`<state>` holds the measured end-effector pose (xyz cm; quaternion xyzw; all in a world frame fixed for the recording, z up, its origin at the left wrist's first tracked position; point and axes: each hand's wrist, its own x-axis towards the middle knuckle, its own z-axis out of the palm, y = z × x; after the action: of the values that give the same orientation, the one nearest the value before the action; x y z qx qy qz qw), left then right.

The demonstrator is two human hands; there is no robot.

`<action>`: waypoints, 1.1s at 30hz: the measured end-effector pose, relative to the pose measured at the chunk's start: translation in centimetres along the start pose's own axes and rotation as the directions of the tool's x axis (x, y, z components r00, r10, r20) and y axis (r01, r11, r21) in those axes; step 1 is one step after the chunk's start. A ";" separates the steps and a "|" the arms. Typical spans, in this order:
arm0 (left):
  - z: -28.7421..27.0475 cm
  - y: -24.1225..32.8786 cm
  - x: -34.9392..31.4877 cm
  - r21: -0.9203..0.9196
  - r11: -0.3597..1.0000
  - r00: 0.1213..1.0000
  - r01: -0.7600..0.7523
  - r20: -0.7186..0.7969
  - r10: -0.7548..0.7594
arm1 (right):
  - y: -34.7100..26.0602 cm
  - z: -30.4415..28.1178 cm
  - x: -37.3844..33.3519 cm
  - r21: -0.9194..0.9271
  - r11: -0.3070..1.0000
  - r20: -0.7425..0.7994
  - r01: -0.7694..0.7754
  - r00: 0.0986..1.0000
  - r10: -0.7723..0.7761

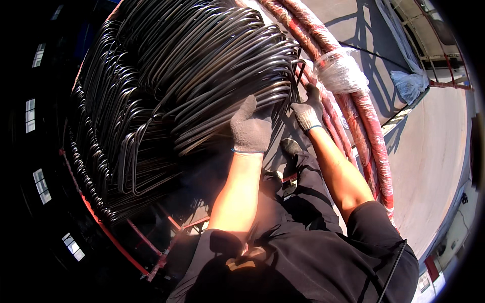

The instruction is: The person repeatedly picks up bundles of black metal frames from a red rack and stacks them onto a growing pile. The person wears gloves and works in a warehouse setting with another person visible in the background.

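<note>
Harsh sunlight from the right, hard shadows on pale concrete (434, 151), left side near black, fisheye bending and vignetting at the rim.
</note>
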<state>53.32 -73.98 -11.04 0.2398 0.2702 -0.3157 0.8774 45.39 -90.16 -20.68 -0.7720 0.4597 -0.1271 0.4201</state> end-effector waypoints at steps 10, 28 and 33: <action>0.8 1.1 -1.9 0.192 0.980 0.998 -0.057 0.018 0.054 | -14.6 -4.7 -1.6 -0.160 0.383 0.259 0.910 0.413 -0.873; -5.9 5.0 -12.7 0.066 0.998 0.953 0.010 -0.303 0.011 | -16.0 -2.1 -4.2 -0.256 0.240 0.224 0.936 0.300 -0.927; -12.8 9.9 -17.9 0.433 0.865 0.631 -0.254 -0.604 0.487 | -16.7 -2.2 -5.6 -0.279 0.248 0.260 0.928 0.322 -0.911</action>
<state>44.24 -52.00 -6.85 0.5245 0.4712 -0.0499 0.7074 51.13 -83.04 -5.47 -0.9611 -0.0710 -0.2390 0.1188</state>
